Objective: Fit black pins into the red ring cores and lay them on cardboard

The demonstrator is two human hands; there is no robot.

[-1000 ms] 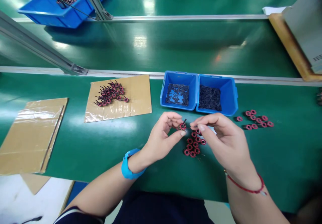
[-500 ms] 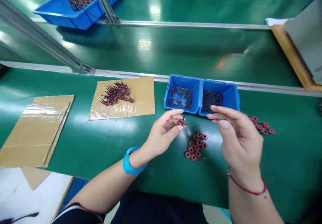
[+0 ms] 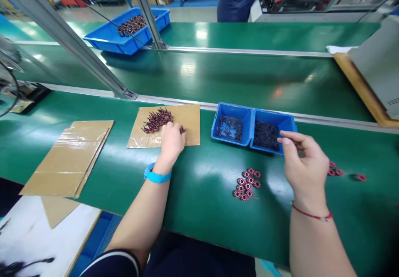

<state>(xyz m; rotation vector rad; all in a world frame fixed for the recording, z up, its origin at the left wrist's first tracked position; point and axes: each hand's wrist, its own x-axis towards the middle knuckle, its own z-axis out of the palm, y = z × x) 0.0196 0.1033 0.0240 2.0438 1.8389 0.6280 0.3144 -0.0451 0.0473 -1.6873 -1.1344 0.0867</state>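
My left hand (image 3: 172,140) is over the cardboard sheet (image 3: 192,131), its fingers pressed together around a small red-and-black part (image 3: 182,130). Beside it lies a pile of red rings with black pins (image 3: 157,120). My right hand (image 3: 304,158) hovers at the front right corner of the right blue bin (image 3: 288,123), thumb and forefinger pinched; anything between them is too small to name. Black pins (image 3: 266,136) fill part of that bin, and the left blue bin (image 3: 220,110) holds fewer. Several red rings (image 3: 247,185) lie on the green table in front of the bins.
More red rings (image 3: 339,172) lie right of my right hand. Stacked cardboard sheets (image 3: 68,156) are at the left. Behind stand a metal post (image 3: 93,65) and a large blue tray (image 3: 109,44) of parts. A grey box (image 3: 380,69) is at the right; a person (image 3: 237,1) stands beyond.
My left hand has moved left from in front of the bins to the cardboard with the part. My right thumb and forefinger have closed together near the right bin. The view has shifted up and left.
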